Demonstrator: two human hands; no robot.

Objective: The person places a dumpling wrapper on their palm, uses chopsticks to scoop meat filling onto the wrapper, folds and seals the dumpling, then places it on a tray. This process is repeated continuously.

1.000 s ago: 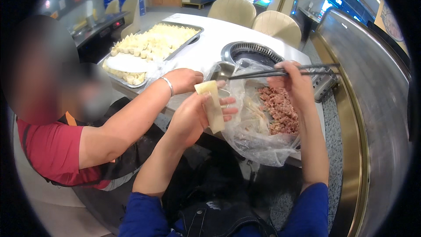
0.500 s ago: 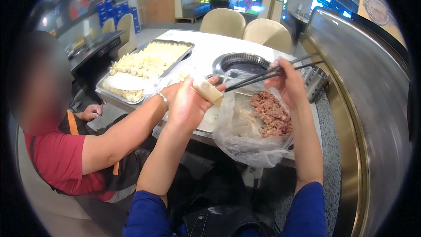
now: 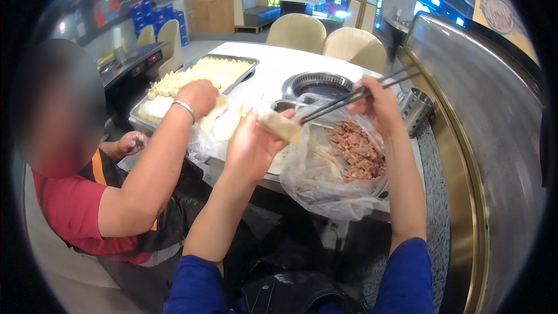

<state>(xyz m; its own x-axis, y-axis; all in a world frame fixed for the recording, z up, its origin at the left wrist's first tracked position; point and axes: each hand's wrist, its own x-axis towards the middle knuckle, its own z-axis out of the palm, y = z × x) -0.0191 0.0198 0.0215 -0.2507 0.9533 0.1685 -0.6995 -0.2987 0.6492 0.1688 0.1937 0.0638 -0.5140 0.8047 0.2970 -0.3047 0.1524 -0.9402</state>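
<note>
A pale, partly folded dough wrapper (image 3: 280, 126) lies across the fingers of my left hand (image 3: 247, 146). Its inside is hard to make out. With my right hand (image 3: 376, 104) I grip long black chopsticks (image 3: 337, 104), whose tips reach close to the wrapper's upper right side. Below them, pinkish minced meat filling (image 3: 361, 152) sits in a container lined with a clear plastic bag (image 3: 308, 189). Left of my hands, a co-worker's hand (image 3: 197, 97) with a bracelet holds a flat dough wrapper (image 3: 214, 111).
A metal tray (image 3: 254, 65) with rows of dumplings stands at the far left of the white table (image 3: 270, 55). Beyond the filling is a round metal burner ring (image 3: 286, 84). A perforated steel cylinder (image 3: 416, 110) stands right of my right hand, beside a metal-faced partition (image 3: 482, 110).
The co-worker's hand has moved left and away from beside my left hand, toward the tray, with a wrapper in it. My hands have barely shifted; the chopsticks stay near my wrapper.
</note>
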